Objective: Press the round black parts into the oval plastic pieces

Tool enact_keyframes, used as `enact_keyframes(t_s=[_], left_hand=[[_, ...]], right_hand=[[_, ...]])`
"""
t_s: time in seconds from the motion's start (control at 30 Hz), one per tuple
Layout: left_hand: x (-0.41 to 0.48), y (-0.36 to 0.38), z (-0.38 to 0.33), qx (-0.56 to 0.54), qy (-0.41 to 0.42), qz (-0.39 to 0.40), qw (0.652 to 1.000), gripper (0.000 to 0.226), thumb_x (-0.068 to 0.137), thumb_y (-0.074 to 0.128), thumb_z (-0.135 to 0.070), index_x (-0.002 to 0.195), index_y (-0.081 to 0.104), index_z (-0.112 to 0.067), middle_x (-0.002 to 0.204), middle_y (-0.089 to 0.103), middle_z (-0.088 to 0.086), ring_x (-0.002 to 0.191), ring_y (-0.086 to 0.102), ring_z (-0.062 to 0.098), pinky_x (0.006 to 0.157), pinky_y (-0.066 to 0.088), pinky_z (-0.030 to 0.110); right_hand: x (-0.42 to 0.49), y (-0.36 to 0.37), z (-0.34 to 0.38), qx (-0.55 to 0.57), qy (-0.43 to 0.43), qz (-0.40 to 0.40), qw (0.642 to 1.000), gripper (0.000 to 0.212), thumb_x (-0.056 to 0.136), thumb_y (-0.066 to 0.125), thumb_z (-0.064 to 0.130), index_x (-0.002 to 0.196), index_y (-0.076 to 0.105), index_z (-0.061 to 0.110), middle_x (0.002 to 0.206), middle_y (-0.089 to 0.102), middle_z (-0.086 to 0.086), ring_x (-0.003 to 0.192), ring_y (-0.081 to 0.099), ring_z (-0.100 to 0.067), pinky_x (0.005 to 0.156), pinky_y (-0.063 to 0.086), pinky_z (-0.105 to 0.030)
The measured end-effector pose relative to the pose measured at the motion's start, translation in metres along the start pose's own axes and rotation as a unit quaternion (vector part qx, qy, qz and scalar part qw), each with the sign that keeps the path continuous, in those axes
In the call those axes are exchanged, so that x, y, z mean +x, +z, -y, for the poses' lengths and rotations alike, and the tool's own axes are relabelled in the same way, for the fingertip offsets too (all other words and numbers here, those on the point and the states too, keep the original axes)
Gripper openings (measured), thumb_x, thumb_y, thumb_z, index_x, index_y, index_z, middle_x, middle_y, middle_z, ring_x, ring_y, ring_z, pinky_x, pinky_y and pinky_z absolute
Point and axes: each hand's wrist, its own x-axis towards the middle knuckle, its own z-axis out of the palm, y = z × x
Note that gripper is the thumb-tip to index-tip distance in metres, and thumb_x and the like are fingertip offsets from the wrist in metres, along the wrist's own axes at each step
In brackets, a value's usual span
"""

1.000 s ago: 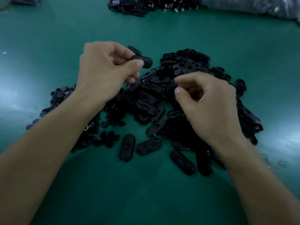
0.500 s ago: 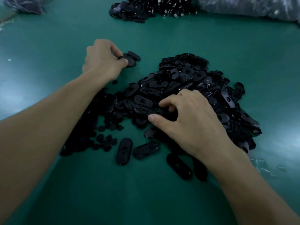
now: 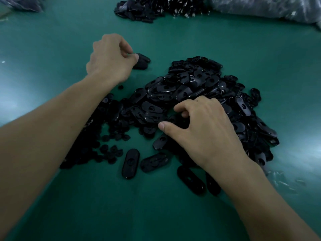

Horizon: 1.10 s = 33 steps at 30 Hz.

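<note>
**GRIPS, TWO, BARE: PICKING STAGE**

Left grip (image 3: 111,58): fingers curled. Thumb and forefinger pinch the near end of the far oval piece (image 3: 144,58), which lies on the green surface (image 3: 156,214) beside one other, just off the far-left side of the main heap. Judged to be the set-aside spot for finished work.

Right grip (image 3: 205,131): fingers hooked down into the near flank of the heap of oval pieces (image 3: 194,84), thumb stretched out low. Whether a piece is caught between them cannot be told.

Round black parts (image 3: 111,151): a small scatter at the near-left of the heap, partly under the left forearm.

Loose oval pieces (image 3: 130,163): lying singly towards the near edge.

Far edge: a second dark heap (image 3: 156,7), with a clear bag (image 3: 260,7) towards the far-right corner.

Handling note (judgement): take one oval only, from the heap's loose fringe rather than its middle, so neighbours do not drag along. Turn it recess-up, seat a round part square over the hole, and press straight down with the thumb until flush. Keep finished pieces well apart from the heap to avoid mixing.
</note>
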Motion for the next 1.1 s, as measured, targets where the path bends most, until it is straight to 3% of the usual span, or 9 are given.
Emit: enact_keyframes(t_s=[0.1,0.17,0.23,0.37,0.5,0.67,0.77,0.9,1.1], left_hand=[[-0.013,-0.009,-0.005,-0.035,0.032,0.001,0.999,0.019,0.087,0.072,-0.031,0.072,0.062,-0.035,0.074,0.062,-0.017,0.072,0.059,-0.002,0.067,0.05,0.025],[-0.026,-0.015,-0.008,-0.063,0.059,0.007,0.996,0.018,0.086,0.073,-0.028,0.071,0.063,-0.033,0.068,0.061,-0.016,0.058,0.055,-0.009,0.053,0.041,0.009],[-0.041,-0.019,-0.01,-0.093,0.077,0.017,0.992,0.016,0.085,0.074,-0.028,0.073,0.065,-0.032,0.067,0.062,-0.014,0.053,0.053,-0.009,0.049,0.038,0.005],[-0.065,-0.021,-0.012,-0.1,0.112,0.032,0.988,0.014,0.085,0.074,-0.032,0.074,0.065,-0.032,0.066,0.063,-0.013,0.055,0.054,-0.007,0.053,0.039,0.006],[-0.087,-0.02,-0.016,-0.073,0.142,0.087,0.983,0.021,0.083,0.076,-0.04,0.068,0.065,-0.03,0.056,0.062,-0.017,0.047,0.054,-0.003,0.045,0.038,0.01],[-0.091,-0.02,-0.013,-0.014,0.146,0.158,0.976,0.021,0.078,0.077,-0.046,0.068,0.068,-0.03,0.054,0.059,-0.015,0.046,0.052,0.002,0.052,0.043,0.025],[-0.09,-0.021,-0.011,-0.008,0.145,0.16,0.976,0.021,0.076,0.08,-0.047,0.069,0.068,-0.031,0.052,0.058,-0.015,0.047,0.052,0.001,0.054,0.049,0.029],[-0.091,-0.019,-0.011,-0.006,0.148,0.14,0.979,0.023,0.076,0.081,-0.047,0.069,0.066,-0.031,0.05,0.055,-0.011,0.046,0.05,0.002,0.055,0.054,0.034],[-0.092,-0.018,-0.011,0.003,0.151,0.118,0.981,0.025,0.08,0.078,-0.044,0.066,0.063,-0.031,0.048,0.052,-0.013,0.047,0.049,0.001,0.053,0.052,0.035]], right_hand=[[0.002,0.0,0.0,0.013,0.007,0.005,1.0,0.051,0.083,0.064,0.064,0.119,0.064,0.027,0.108,0.056,0.007,0.11,0.045,-0.015,0.091,0.038,-0.027],[0.002,0.0,0.001,0.023,0.011,0.004,1.0,0.047,0.081,0.067,0.063,0.112,0.063,0.027,0.105,0.056,0.009,0.107,0.046,-0.014,0.087,0.037,-0.026],[0.002,0.001,0.002,0.029,0.01,-0.001,1.0,0.044,0.08,0.069,0.061,0.108,0.062,0.028,0.103,0.057,0.01,0.105,0.047,-0.014,0.086,0.038,-0.026],[0.002,0.002,0.003,0.064,0.012,-0.004,0.998,0.04,0.08,0.075,0.054,0.109,0.061,0.03,0.103,0.059,0.012,0.106,0.05,-0.015,0.09,0.043,-0.03],[0.005,0.001,0.003,0.102,0.033,0.012,0.994,0.044,0.076,0.081,0.05,0.111,0.062,0.031,0.105,0.062,0.011,0.109,0.055,-0.016,0.093,0.048,-0.037],[0.006,0.004,0.001,0.048,0.031,0.007,0.998,0.054,0.075,0.074,0.062,0.116,0.066,0.028,0.107,0.061,0.006,0.108,0.055,-0.02,0.093,0.046,-0.035],[0.006,0.004,0.0,0.016,0.037,-0.009,0.999,0.061,0.072,0.07,0.069,0.115,0.069,0.025,0.105,0.06,0.002,0.106,0.055,-0.021,0.09,0.044,-0.032],[0.006,0.004,0.001,-0.006,0.018,-0.006,1.0,0.049,0.078,0.069,0.064,0.111,0.069,0.028,0.103,0.061,0.003,0.103,0.054,-0.02,0.082,0.034,-0.027],[0.007,0.003,0.002,0.087,0.042,0.013,0.995,0.047,0.076,0.08,0.051,0.115,0.062,0.033,0.104,0.059,0.012,0.106,0.054,-0.013,0.082,0.043,-0.026]])
